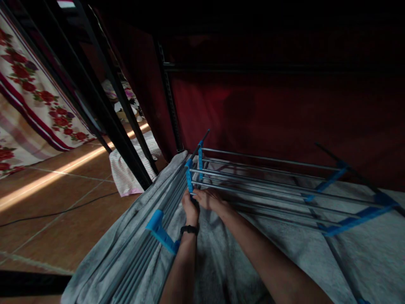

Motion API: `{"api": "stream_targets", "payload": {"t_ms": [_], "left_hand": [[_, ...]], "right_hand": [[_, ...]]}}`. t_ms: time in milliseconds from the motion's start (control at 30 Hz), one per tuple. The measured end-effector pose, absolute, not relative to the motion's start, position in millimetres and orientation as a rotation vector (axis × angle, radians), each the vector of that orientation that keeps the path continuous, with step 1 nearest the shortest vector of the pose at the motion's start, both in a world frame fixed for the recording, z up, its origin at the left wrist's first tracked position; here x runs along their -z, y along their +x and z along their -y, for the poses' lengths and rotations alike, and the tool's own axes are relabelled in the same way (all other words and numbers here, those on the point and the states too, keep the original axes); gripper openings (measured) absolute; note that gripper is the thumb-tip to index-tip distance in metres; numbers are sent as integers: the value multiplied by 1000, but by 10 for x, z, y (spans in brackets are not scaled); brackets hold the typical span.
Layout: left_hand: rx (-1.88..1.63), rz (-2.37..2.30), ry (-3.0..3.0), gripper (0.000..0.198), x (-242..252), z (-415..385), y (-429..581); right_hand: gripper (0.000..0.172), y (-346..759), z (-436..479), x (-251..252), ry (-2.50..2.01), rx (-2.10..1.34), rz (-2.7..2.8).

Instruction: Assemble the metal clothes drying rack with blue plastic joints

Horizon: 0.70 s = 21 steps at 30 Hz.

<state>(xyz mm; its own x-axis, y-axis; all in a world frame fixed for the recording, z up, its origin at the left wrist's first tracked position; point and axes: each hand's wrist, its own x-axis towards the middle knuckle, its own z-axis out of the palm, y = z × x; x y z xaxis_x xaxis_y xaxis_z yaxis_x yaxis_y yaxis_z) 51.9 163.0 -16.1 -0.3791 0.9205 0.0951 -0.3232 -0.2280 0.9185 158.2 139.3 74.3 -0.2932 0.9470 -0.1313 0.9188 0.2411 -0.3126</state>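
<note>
A partly assembled rack of metal rods (253,176) with blue plastic brackets lies on a grey blanket. At its near left, my left hand (190,209), with a black band on the wrist, closes around the lower end of a blue bracket (189,177). My right hand (209,199) comes in beside it with bent fingers, pinching at a rod end by the same bracket; the fingertips are partly hidden. A second blue bracket (200,162) stands just behind. At the far right, a long blue bracket (360,219) joins the rods to a dark bar.
Several loose grey rods (139,270) lie along the left side of the blanket (221,261), near a blue angled piece (161,232). Black metal posts (110,114) rise at the left. Beyond are a tiled floor with a cable (63,214) and a floral cloth (41,93).
</note>
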Motion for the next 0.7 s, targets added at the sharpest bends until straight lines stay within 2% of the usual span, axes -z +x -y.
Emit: {"api": "stream_targets", "payload": {"t_ms": [67, 333, 700], "left_hand": [[-1797, -1103, 960, 16, 184, -1549, 453], [-1619, -1106, 1219, 36, 233, -1528, 400], [-1576, -1210, 1403, 37, 127, -1564, 410]], "right_hand": [[37, 1593, -1399, -737, -1814, -515, 2405], [39, 1610, -1410, -761, -1800, -493, 2426], [37, 1595, -1298, -748, -1788, -360, 2521]]}}
